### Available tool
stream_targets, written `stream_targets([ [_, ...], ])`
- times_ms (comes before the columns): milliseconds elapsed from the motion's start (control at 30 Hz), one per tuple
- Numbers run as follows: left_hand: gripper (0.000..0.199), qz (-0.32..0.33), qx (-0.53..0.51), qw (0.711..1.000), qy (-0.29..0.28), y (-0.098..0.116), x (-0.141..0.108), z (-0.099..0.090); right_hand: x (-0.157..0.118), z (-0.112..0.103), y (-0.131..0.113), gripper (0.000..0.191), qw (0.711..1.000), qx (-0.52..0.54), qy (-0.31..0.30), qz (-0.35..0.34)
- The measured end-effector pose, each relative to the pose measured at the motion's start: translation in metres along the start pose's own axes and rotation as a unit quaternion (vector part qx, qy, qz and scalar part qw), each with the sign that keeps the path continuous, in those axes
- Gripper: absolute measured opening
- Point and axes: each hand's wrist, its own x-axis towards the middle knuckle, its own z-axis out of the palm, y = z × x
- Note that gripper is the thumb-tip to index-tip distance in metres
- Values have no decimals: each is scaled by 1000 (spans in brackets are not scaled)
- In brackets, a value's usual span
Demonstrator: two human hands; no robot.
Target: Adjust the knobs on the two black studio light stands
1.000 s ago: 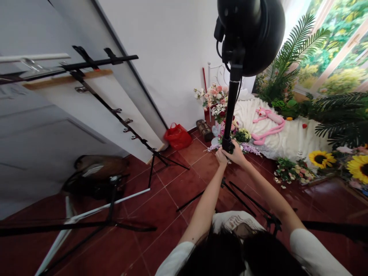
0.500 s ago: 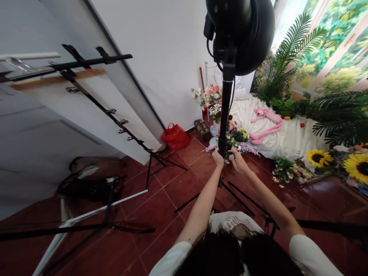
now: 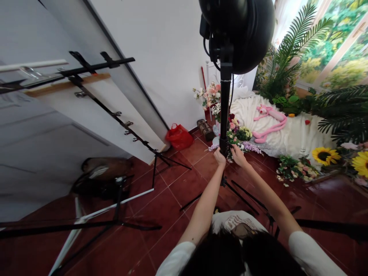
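A black light stand [image 3: 225,111] rises upright in front of me, with a large round black studio lamp [image 3: 241,36] on its top. My left hand [image 3: 220,157] is closed around the pole just below its black locking collar [image 3: 223,145]. On the collar's right side, my right hand [image 3: 238,156] has its fingers pinched at the small dark tightening knob [image 3: 229,147]. The fingertips partly cover the knob. Below my hands, the stand's dark legs [image 3: 240,196] spread over the floor.
On the left, a black stand [image 3: 103,106] with clips carries a white board [image 3: 129,111]. A red plastic bag [image 3: 179,137] lies by the wall. Flowers [image 3: 214,94], a pink plush toy [image 3: 271,122] on white cloth [image 3: 299,134] and sunflowers [image 3: 324,155] fill the right. Tripod legs [image 3: 138,225] cross the floor.
The fingers of my right hand have closed in on the collar's knob. My left hand keeps its hold on the pole. The view has turned slightly left.
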Motion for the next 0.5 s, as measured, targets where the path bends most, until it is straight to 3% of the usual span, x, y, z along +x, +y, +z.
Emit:
stream_targets([
  [167, 30, -8, 5, 1000, -2, 1, 0, -2, 7, 3, 2, 31, 996, 77, 10, 33],
  [333, 32, -17, 2, 1000, -6, 5, -1, -2, 19, 8, -3, 42, 979, 184, 30, 86],
  [500, 35, -15, 3, 1000, -13, 5, -1, -2, 29, 13, -7, 42, 968, 206, 37, 139],
])
